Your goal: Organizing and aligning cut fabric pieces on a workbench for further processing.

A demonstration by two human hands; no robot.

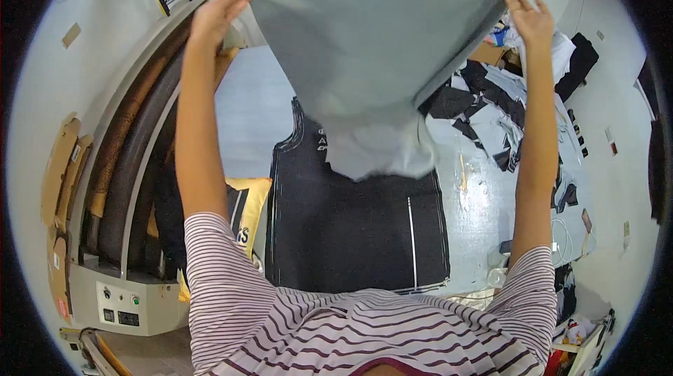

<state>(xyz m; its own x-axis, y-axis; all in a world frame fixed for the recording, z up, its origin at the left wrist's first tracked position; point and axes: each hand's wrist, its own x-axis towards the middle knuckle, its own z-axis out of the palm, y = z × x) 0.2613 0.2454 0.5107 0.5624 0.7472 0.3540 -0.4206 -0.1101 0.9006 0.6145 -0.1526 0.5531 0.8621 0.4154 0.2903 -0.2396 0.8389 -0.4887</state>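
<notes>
I hold a large grey cloth point(371, 46) up high and spread wide, one edge in each hand. My left hand point(214, 17) grips its upper left corner and my right hand point(531, 19) pinches its upper right corner. The cloth sags in the middle, and its lower end hangs over a dark cut fabric panel point(350, 222) with thin white lines that lies flat on the pale worktable point(245, 113) below.
Scraps of black, grey and white fabric point(491, 106) pile at the table's far right. A yellow and black piece point(247, 211) lies at the left edge. Left of the table stands a machine with curved rollers point(133, 158) and a control panel point(119, 302). Cables and small items point(568, 229) sit at right.
</notes>
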